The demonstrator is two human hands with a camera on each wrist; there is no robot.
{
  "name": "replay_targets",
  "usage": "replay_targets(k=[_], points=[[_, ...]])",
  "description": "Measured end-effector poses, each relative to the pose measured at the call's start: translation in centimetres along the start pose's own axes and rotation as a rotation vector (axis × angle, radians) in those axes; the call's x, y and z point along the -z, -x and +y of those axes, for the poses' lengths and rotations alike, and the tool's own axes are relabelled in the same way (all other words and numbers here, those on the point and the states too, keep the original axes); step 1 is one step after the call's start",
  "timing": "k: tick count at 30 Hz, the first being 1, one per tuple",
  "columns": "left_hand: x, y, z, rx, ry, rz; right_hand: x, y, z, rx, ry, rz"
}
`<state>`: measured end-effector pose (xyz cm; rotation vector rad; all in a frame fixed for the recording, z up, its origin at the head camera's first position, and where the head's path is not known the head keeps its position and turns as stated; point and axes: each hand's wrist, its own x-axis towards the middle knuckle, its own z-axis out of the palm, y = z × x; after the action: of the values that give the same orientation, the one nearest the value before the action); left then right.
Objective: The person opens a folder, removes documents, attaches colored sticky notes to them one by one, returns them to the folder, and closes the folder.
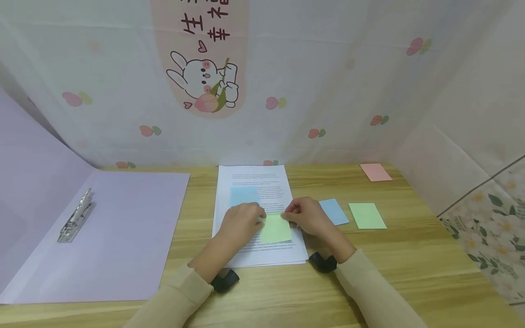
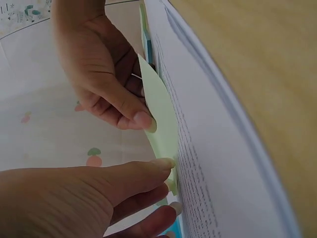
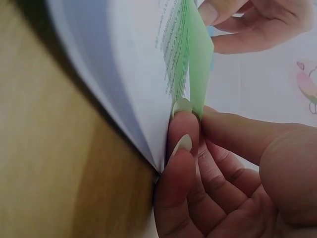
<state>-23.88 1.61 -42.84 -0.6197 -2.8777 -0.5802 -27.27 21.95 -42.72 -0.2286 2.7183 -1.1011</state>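
Note:
Both hands are at a green sticky note, held over a stack of printed sheets. My left hand pinches the note's upper left corner between thumb and fingers. At the upper right corner, my right hand pinches it too. In the right wrist view the green note stands tilted off the paper, its free edge apart from the sheet. Above the left hand, a blue sticky note lies on the top sheet, its lower part covered by the fingers.
Beside the right hand lie a blue pad and a green pad; a pink pad sits farther back. An opened purple folder with a metal clip occupies the left. A patterned cloth hangs behind the wooden table.

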Motion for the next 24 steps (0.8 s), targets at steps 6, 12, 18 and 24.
replay_targets(k=[6,12,18,24], points=[[-0.1,0.1,0.1,-0.009,-0.065,0.010,-0.1,0.0,0.0,0.007,0.008,0.006],[0.0,0.3,0.5,-0.048,-0.116,0.044,-0.2,-0.1,0.0,0.018,0.057,0.027],[0.2,0.9,0.8,-0.070,-0.223,-0.020,-0.4,-0.1,-0.1,0.014,0.101,0.046],[0.6,1.1,0.7,-0.118,-0.268,-0.069,-0.6,1.0,-1.7,0.026,0.298,0.103]])
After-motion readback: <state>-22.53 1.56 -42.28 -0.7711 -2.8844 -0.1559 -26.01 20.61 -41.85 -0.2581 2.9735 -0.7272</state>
